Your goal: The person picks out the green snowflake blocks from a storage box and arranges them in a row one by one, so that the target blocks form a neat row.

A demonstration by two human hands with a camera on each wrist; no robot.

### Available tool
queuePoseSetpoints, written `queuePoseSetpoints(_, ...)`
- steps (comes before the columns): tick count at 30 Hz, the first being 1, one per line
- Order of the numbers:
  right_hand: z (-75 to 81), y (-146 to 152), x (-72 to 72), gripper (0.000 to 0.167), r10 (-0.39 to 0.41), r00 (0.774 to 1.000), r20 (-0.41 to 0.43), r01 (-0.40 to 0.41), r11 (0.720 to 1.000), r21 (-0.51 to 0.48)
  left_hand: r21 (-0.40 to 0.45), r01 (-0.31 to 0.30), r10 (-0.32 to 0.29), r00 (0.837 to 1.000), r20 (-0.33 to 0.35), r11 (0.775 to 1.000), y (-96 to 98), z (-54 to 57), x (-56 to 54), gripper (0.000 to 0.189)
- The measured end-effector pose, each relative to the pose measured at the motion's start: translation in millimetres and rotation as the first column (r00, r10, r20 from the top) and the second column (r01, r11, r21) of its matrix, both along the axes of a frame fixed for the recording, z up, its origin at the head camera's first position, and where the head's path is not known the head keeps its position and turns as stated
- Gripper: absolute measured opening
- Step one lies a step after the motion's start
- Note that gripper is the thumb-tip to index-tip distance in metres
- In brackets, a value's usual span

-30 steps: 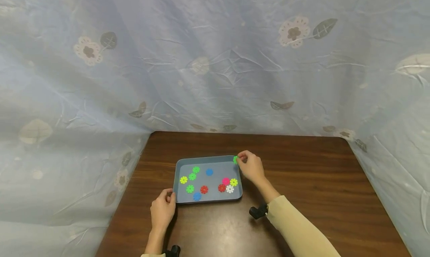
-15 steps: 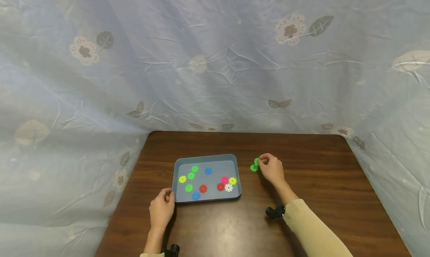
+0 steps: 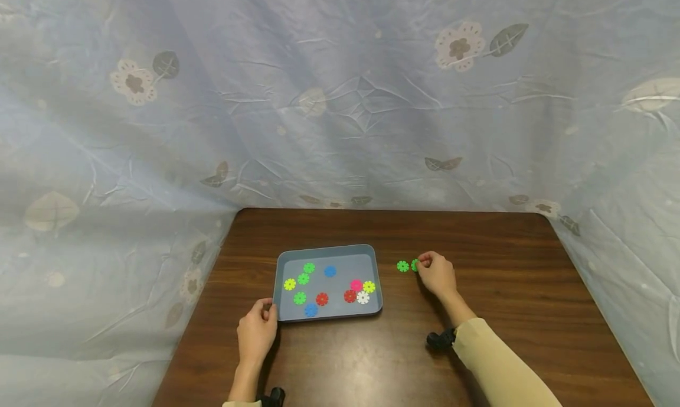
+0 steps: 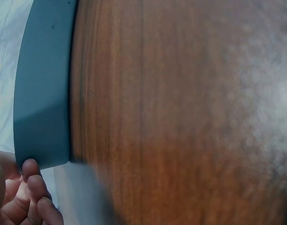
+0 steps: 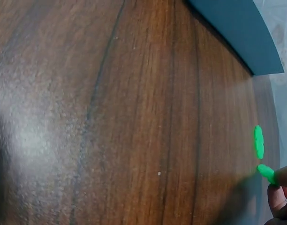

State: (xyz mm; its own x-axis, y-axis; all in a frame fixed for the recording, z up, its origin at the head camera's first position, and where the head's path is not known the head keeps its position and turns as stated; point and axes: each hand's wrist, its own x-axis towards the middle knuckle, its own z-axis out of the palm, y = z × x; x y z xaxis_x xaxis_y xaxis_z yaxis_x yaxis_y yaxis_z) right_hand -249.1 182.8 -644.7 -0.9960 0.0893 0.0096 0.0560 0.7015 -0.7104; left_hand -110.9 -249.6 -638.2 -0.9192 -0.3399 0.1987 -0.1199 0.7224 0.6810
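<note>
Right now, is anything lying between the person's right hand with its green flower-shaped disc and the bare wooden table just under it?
Nothing visible. The right hand pinches a green flower-shaped plastic disc low over the brown wooden table. Another green disc lies just beside it, toward the grey-blue plastic tray, not underneath.

2 discs [image 3: 403, 266] right of tray [image 3: 325, 251]

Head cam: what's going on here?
A person sits at a wooden table with a grey tray of coloured snowflake discs. The right hand pinches a green disc down at the table, right of the tray, beside another green disc lying flat there. The left hand holds the tray's near left corner.
</note>
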Motion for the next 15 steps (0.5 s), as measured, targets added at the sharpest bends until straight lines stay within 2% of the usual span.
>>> queuePoseSetpoints(15,-8.2,4.1,-4.7,0.021,-0.054,0.998,0.015,0.053,0.998,0.031,-0.002,-0.005,0.005,1.000,0.009,1.000,-0.3,0.3,-0.5,0.018)
